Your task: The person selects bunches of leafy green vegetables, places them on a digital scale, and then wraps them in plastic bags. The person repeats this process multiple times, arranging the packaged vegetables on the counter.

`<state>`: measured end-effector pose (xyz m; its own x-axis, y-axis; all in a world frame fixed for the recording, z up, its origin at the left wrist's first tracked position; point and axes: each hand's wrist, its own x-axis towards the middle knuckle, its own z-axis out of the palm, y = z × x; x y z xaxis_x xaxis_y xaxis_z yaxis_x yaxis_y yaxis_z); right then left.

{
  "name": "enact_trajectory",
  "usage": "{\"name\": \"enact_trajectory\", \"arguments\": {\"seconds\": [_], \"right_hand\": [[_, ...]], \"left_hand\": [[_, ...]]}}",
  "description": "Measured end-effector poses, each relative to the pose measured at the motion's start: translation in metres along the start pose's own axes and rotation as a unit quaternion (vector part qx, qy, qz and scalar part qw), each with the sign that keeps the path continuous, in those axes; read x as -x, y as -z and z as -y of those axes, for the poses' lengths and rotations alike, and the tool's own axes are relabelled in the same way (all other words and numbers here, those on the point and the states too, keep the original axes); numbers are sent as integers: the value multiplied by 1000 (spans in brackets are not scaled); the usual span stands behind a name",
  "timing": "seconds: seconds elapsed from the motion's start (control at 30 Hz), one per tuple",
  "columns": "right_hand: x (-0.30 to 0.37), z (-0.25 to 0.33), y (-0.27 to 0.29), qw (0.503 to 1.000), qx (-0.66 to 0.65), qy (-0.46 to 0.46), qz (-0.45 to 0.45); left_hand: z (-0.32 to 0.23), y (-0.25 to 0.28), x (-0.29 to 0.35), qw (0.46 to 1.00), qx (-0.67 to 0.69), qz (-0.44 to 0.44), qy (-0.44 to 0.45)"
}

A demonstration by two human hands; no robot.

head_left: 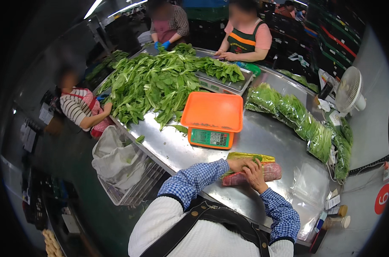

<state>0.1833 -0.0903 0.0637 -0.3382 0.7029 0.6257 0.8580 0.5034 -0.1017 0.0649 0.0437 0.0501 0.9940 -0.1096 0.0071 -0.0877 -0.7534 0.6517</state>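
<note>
My left hand (238, 164) and my right hand (256, 176) meet over the near part of the steel table, fingers curled together. A bit of green leaf (257, 158) shows at their fingertips; the rest of what they grip is hidden. Under and beside them lies a long pink-red bundle (272, 171) with a shiny wrapped look. Along its far side runs a flat gold-yellow strip (250, 156). Just beyond stands an orange digital scale (212, 112), its pan bare except for some dark marks.
Loose leafy greens (151, 83) heap on the far left of the table (263, 137). A second scale (228, 83) bears more greens. Bagged greens (295, 113) line the right edge, near a white fan (348, 90). A crate (139, 188) stands left. Three people work around the table.
</note>
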Motion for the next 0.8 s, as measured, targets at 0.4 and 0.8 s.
{"name": "enact_trajectory", "arguments": {"seconds": [0.4, 0.8], "right_hand": [[14, 22, -3, 977, 12, -198, 76], [19, 35, -8, 963, 39, -260, 58]], "left_hand": [[30, 6, 15, 982, 131, 107, 83], [52, -4, -19, 963, 25, -179, 198]]}}
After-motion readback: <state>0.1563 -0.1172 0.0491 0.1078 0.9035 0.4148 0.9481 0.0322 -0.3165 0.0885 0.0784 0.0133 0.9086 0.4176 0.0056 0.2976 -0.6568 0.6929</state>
